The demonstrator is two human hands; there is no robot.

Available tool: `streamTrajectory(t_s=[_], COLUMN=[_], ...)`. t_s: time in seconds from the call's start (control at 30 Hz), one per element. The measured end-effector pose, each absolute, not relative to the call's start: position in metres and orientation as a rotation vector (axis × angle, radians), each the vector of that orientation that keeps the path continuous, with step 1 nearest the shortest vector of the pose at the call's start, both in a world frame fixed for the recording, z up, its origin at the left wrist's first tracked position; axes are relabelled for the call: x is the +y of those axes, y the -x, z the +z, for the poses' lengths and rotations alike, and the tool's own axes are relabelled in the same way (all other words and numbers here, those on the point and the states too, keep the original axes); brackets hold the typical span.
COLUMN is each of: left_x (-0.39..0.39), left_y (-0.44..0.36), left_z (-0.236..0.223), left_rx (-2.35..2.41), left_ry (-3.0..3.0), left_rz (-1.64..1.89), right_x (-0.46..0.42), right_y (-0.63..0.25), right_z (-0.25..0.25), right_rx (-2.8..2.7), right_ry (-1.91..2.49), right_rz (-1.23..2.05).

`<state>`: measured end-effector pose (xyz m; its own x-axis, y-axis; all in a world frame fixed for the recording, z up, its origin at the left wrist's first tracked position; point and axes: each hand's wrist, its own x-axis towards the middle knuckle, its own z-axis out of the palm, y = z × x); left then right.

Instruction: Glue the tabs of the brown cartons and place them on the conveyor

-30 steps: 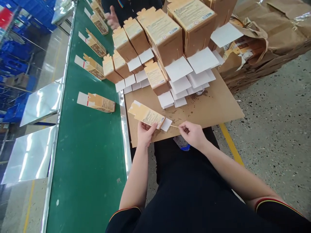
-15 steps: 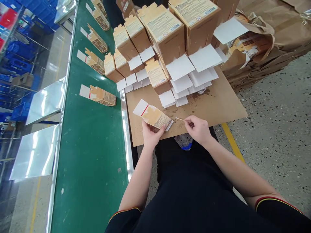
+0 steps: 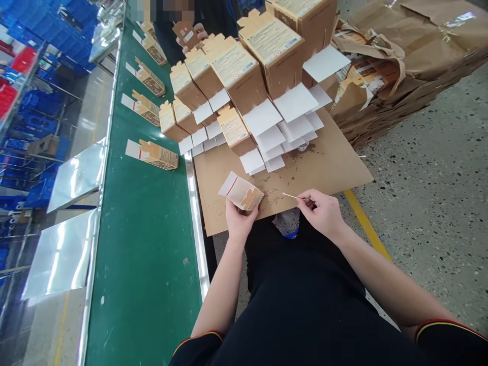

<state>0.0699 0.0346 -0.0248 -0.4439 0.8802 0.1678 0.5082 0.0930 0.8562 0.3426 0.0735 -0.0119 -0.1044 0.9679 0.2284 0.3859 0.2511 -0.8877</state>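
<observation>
- Two shiny metal plates (image 3: pixel 76 173) lay at the far left, beside the green table (image 3: pixel 145 244).
- Several small cartons (image 3: pixel 160 156) rested in a spaced row on the green surface, with white flaps pointing left.
- Another person's hand (image 3: pixel 200 31), bare a second earlier, held a brown carton piece (image 3: pixel 185 34) behind the stacks.
- The left hand (image 3: pixel 241 221) gripped the held carton (image 3: pixel 244 195) from below, thumb and fingers around its end, above the near edge of the cardboard sheet (image 3: pixel 324 162). The carton had turned, so its long white flap and red line showed more plainly; the small white end flap, which had stuck out toward the stick, no longer did.
- Many stacked cartons (image 3: pixel 236 76) stood beyond, with white flaps jutting toward the wearer.
- The right hand (image 3: pixel 322 211) pinched a thin stick (image 3: pixel 290 195) in narrow-set fingertips. Its tip, close to the flap before, was well apart from the carton.
- Brown paper wrapping (image 3: pixel 419 46) covered a pile at the right.
</observation>
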Motion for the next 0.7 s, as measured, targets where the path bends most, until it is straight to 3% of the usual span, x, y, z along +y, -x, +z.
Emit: streamTrajectory(t_s=[0.1, 0.27, 0.4, 0.53, 0.7], left_x=[0.03, 0.0, -0.023, -0.039, -0.029], left_y=[-0.032, 0.096, 0.161, 0.16, 0.106], left_z=[-0.019, 0.009, 0.018, 0.011, 0.008], left_rx=[2.125, 2.469, 2.518, 2.514, 2.634], left_ry=[-1.22, -0.781, -0.496, -0.498, -0.632], left_rz=[1.378, 1.681, 1.595, 1.56, 1.894], right_x=[0.073, 0.076, 0.088, 0.097, 0.098], right_y=[-0.351, -0.367, -0.365, -0.37, -0.403], right_z=[-0.011, -0.012, -0.012, -0.007, -0.005], right_rx=[-1.631, -1.581, -1.581, -1.551, -1.484], right_ry=[1.298, 1.341, 1.318, 1.322, 1.4], right_rz=[0.818, 0.729, 0.736, 0.711, 0.618])
